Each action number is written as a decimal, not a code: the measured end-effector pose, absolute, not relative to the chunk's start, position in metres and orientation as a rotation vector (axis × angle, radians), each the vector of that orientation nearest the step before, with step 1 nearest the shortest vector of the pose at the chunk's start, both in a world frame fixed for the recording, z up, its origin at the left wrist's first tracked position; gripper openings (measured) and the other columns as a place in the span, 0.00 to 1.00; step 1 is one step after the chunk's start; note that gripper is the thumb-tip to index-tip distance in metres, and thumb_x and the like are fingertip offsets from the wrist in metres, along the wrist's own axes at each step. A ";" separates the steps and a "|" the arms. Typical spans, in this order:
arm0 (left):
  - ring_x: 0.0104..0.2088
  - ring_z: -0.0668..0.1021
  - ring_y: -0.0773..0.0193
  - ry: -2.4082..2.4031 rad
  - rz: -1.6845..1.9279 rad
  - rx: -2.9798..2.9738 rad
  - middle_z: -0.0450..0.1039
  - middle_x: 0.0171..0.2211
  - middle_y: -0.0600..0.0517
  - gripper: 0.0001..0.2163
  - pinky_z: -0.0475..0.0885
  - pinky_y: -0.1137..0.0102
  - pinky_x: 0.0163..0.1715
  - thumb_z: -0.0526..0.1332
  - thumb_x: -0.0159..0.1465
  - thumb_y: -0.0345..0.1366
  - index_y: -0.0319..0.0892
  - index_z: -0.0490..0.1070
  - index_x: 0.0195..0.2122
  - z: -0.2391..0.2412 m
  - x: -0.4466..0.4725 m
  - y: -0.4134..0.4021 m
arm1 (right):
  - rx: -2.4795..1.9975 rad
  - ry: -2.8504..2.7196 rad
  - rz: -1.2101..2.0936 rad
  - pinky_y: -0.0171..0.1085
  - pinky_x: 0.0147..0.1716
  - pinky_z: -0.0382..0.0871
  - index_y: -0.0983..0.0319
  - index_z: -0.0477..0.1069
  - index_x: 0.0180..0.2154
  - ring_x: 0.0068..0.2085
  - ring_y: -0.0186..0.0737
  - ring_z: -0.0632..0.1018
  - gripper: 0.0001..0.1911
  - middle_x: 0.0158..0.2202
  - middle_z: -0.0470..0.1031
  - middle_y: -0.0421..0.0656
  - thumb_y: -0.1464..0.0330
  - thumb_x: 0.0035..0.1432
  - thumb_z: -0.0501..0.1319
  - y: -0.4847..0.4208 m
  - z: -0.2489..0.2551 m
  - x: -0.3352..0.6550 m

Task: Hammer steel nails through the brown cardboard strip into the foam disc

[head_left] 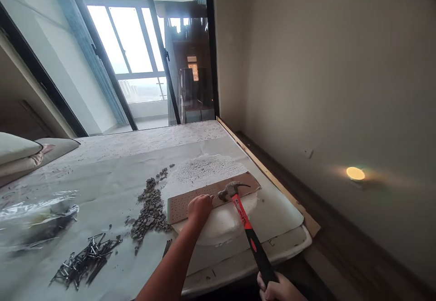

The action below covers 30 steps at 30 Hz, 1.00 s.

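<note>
Head view: left hand (200, 208) flat on perforated board (211, 195); right hand (277, 289) clenched round hammer (245, 224); no legible writing

Left hand (200, 208) rests on the near edge of the perforated brown board (211, 195), fingers closed at the board's surface; what they pinch cannot be told. Right hand (277, 288) grips the black end of the red-and-black hammer (245, 225), whose steel head sits over the board, just right of the left hand. Board lies on white foam (204, 170). Left of the board: a heap of dark rubble (150, 210); farther left, loose nails (85, 260).
</note>
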State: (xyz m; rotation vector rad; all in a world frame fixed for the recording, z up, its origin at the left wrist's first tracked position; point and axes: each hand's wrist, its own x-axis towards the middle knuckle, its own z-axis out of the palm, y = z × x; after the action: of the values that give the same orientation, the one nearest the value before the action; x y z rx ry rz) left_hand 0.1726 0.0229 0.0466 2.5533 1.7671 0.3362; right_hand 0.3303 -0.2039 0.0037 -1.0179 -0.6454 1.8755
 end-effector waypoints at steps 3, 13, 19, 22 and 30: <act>0.30 0.75 0.61 1.718 0.433 2.541 0.74 0.28 0.47 0.17 0.61 0.71 0.28 0.49 0.62 0.44 0.41 0.70 0.24 0.047 0.169 0.021 | -1.124 -0.623 1.838 0.29 0.16 0.44 0.61 0.57 0.22 0.15 0.24 0.53 0.07 0.13 0.54 0.32 0.69 0.32 0.52 -0.207 0.020 0.330; 0.27 0.68 0.66 1.329 1.113 2.182 0.67 0.25 0.50 0.10 0.62 0.73 0.28 0.51 0.58 0.39 0.42 0.65 0.24 0.047 0.146 0.008 | -1.554 -0.808 1.716 0.28 0.11 0.45 0.59 0.56 0.25 0.12 0.24 0.54 0.07 0.13 0.52 0.29 0.69 0.36 0.51 -0.212 0.070 0.335; 0.24 0.68 0.67 1.391 1.306 1.671 0.65 0.20 0.54 0.13 0.60 0.73 0.25 0.50 0.57 0.43 0.42 0.63 0.21 0.050 0.139 0.012 | -1.689 -1.062 1.543 0.29 0.08 0.46 0.58 0.55 0.25 0.09 0.26 0.54 0.05 0.10 0.52 0.28 0.67 0.40 0.51 -0.216 0.100 0.348; 0.23 0.67 0.68 1.363 1.347 1.531 0.64 0.19 0.55 0.14 0.59 0.73 0.23 0.50 0.57 0.45 0.42 0.63 0.21 0.048 0.136 0.016 | -1.727 -1.128 1.452 0.29 0.08 0.47 0.59 0.57 0.27 0.09 0.26 0.53 0.03 0.10 0.51 0.28 0.69 0.43 0.50 -0.217 0.124 0.346; 0.23 0.67 0.67 1.376 1.353 1.435 0.64 0.19 0.55 0.15 0.59 0.73 0.24 0.49 0.57 0.46 0.42 0.63 0.21 0.041 0.136 0.020 | -1.771 -1.233 1.543 0.29 0.08 0.45 0.59 0.55 0.22 0.09 0.26 0.53 0.03 0.08 0.51 0.29 0.73 0.40 0.49 -0.208 0.131 0.318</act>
State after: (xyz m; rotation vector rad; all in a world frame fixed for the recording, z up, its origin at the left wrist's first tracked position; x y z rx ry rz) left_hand 0.1360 0.0201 0.0413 1.4345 1.3763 1.3529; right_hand 0.3176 -0.2080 0.1313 -1.7714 -1.2326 1.5428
